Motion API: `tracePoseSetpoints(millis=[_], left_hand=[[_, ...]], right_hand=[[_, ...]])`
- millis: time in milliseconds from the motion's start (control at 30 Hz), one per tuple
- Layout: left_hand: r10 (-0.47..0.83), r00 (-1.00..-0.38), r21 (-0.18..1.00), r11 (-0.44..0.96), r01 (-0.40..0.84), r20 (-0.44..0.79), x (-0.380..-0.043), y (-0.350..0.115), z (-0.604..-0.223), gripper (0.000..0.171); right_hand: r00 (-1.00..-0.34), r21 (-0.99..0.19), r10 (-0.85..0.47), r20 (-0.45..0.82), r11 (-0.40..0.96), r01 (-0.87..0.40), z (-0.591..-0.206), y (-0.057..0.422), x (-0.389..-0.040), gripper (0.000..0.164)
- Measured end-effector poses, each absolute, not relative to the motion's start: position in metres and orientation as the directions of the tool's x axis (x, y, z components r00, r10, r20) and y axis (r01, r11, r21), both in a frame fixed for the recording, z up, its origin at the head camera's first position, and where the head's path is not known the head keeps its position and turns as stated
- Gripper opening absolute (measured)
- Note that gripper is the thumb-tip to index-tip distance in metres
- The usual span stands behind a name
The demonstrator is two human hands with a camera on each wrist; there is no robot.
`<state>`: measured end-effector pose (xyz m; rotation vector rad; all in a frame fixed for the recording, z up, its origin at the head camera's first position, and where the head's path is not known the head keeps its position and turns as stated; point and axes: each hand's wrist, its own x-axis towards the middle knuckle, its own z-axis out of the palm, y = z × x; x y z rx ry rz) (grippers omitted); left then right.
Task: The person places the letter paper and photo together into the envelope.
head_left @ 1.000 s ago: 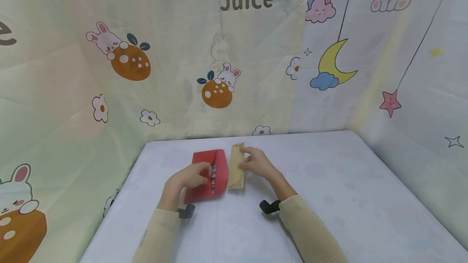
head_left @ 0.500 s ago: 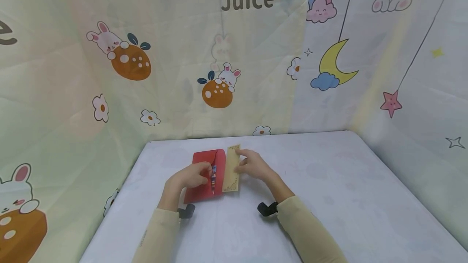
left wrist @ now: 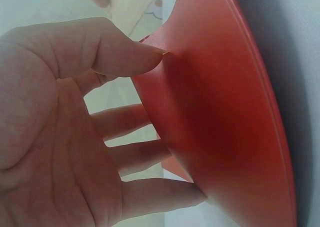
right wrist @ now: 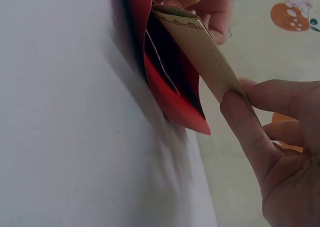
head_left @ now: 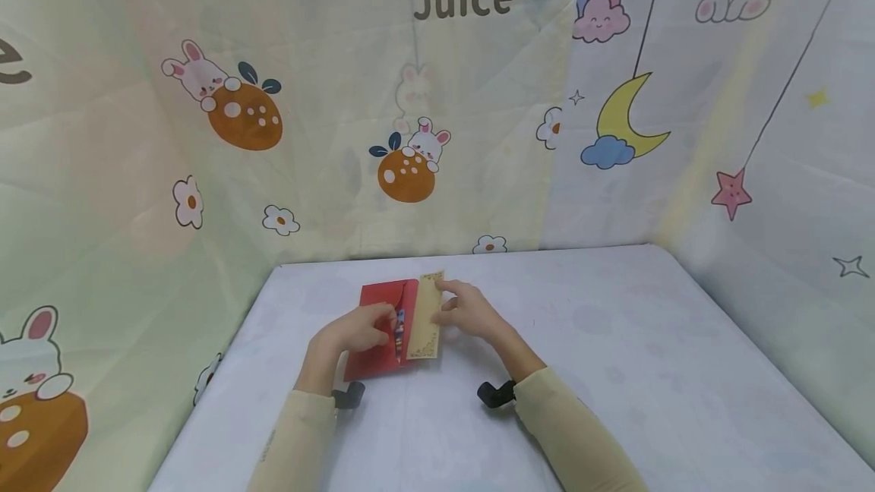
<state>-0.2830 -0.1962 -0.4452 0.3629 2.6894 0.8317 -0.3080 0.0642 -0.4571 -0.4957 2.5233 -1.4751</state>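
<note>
A red envelope (head_left: 376, 293) lies near the table's far side, its mouth gaping toward the right. My left hand (head_left: 362, 327) pinches the upper edge of that mouth between thumb and fingers, as the left wrist view shows on the red paper (left wrist: 215, 97). My right hand (head_left: 472, 308) holds a narrow cream card (head_left: 425, 325) with ornate borders by its right long edge. In the right wrist view the card's other end (right wrist: 175, 19) reaches the envelope's mouth and overlaps it. A colourful printed strip (head_left: 399, 332) shows within the opening.
The white table (head_left: 615, 370) stretches out on both sides and in front. Printed fabric walls (head_left: 328, 135) enclose it at the back, left and right. A black wrist camera (head_left: 495, 395) sits under each forearm.
My right hand has moved left with the cream card, from beside the envelope to over the right part of its mouth. The left hand and the envelope have stayed in place.
</note>
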Motion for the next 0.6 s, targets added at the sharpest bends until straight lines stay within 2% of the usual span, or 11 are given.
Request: tracePoseSetpoints(millis=[600], left_hand=[[0.335, -0.918, 0.562, 0.810, 0.166, -0.213, -0.284, -0.197, -0.445, 0.019]], right_hand=[[-0.920, -0.899, -0.391, 0.010, 0.400, -0.180, -0.458, 0.051, -0.300, 0.084]])
